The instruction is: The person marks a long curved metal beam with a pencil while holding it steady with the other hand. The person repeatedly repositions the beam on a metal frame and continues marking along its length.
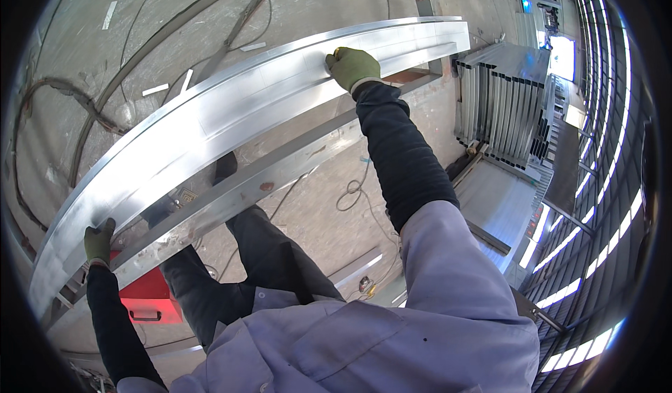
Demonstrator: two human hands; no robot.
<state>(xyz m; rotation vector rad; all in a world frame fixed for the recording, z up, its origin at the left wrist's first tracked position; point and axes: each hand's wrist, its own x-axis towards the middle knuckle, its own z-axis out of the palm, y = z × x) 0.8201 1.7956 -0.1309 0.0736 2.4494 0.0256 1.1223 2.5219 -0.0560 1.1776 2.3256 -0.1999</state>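
Note:
A long, shiny aluminium panel [196, 123] with raised ribs lies across a metal frame in front of me, running from lower left to upper right. My left hand [98, 242], in a green glove, grips the near edge of the panel toward its left end. Toward the panel's right end, my right hand [355, 69] is closed in a matching glove and rests on the panel's surface. A small yellow bit shows at its fingertips, too little to name. Under the panel runs a steel beam [241, 186] of the frame, close to my legs.
Thick cables [105, 99] and offcut strips [155, 90] lie on the concrete floor beyond the panel. A red box [148, 298] with a handle sits below the beam at left. Stacked metal profiles [500, 106] stand at right. A thin cord [353, 193] loops on the floor.

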